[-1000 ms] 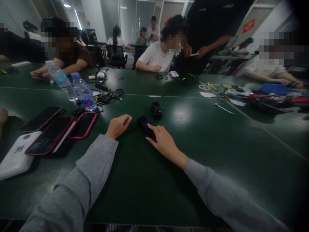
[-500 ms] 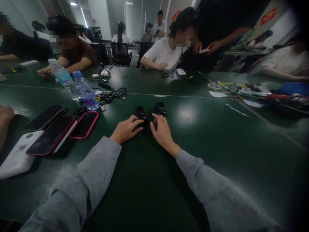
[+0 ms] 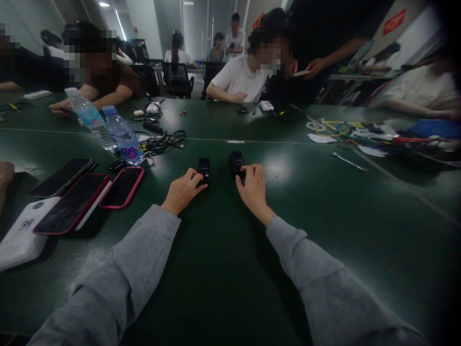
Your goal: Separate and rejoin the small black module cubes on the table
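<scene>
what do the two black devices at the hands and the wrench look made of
Left black device: likely hard plastic, fairly smooth; dark casing, screen-like panel, small glints. Right black device: likely the same, by its matching look. Wrench: probably metal, bare or plated, from its silvery shine.

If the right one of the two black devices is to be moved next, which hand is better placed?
Probably the right hand: it is at the near end of the right black device, seemingly touching it. The left hand is at the left black device, across a gap.
</scene>
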The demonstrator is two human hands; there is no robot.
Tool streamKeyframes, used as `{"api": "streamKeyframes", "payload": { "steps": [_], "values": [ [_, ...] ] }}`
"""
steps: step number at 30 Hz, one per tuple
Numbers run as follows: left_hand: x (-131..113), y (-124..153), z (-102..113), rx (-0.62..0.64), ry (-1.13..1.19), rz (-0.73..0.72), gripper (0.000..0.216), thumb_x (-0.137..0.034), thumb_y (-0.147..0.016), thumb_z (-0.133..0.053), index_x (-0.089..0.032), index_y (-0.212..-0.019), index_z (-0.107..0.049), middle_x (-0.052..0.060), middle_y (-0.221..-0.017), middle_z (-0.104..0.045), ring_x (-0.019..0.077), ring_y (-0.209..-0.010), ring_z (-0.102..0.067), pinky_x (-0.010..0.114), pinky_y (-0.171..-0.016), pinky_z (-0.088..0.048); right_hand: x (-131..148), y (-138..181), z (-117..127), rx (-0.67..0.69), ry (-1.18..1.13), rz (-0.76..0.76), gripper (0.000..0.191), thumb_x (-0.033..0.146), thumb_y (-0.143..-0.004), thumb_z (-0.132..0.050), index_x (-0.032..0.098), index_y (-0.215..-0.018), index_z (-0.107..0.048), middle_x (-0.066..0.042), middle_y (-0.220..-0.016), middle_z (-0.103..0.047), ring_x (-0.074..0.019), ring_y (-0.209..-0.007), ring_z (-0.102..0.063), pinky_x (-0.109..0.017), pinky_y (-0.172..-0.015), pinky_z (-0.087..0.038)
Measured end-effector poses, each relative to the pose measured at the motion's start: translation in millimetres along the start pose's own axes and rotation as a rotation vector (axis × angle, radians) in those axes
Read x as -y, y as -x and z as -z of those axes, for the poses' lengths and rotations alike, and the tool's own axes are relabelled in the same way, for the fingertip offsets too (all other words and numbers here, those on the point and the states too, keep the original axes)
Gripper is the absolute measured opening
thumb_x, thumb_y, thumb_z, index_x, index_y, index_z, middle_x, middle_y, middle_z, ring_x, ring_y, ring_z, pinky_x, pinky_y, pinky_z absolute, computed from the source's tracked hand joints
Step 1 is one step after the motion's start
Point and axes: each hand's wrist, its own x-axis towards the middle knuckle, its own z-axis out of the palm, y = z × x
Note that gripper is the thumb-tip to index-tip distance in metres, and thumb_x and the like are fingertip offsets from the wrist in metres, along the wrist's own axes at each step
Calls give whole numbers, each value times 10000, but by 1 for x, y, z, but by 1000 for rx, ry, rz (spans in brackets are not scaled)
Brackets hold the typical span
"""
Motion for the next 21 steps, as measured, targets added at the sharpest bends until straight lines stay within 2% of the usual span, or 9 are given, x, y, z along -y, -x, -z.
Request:
{"api": "streamKeyframes", "payload": {
  "steps": [6,11,21],
  "values": [
    [-1,0,-1,44,-9,29,286,-450,-961,-493,-197,-1092,-522,79,-1145,-540,146,-726,-588,255,-527,-448,-4,-1,0,-1,63,-28,220,241,-927,-497,154,-1128,-513,-160,-1148,-438,-318,-1044,-506,-469,-843,-512],
    [1,0,-3,33,-2,22,288,-452,-952,-508,-196,-1085,-516,82,-1158,-524,133,-708,-583,245,-516,-453,-6,-2,-3,-10,94,-7,240,253,-917,-539,138,-1127,-530,-160,-1117,-460,-309,-994,-528,-441,-794,-529],
    [2,1,-4,17,33,-4,270,-439,-936,-542,-192,-1043,-518,86,-1135,-513,133,-707,-582,244,-507,-455,-10,0,-8,31,-46,16,198,283,-937,-522,161,-1092,-509,-142,-1099,-514,-264,-921,-567,-391,-713,-537]
  ]
}}
